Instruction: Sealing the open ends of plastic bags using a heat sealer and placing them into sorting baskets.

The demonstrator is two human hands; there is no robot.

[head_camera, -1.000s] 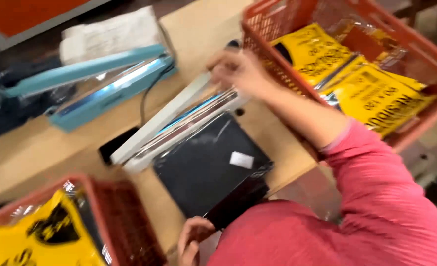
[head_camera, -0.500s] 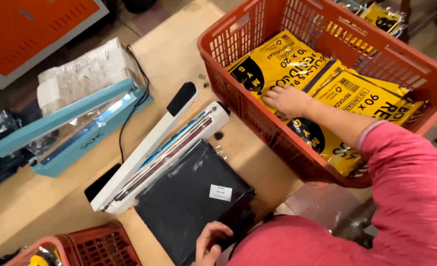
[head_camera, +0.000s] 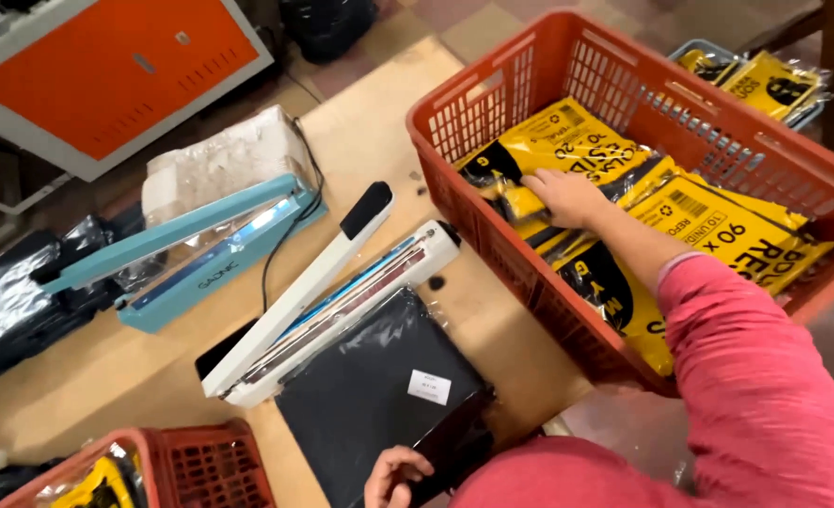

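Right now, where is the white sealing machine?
In the head view, the white heat sealer lies on the wooden table, left of the red basket, beside the blue sealer, with the black bag against it.

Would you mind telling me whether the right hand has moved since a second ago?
Yes. The right hand left the white heat sealer and now rests on yellow packets inside the red basket.

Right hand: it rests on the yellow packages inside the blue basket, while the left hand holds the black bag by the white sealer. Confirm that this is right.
Not quite: the basket is red, not blue. The head view shows the right hand resting on the yellow packages inside it, while the left hand holds the black bag by the white sealer.
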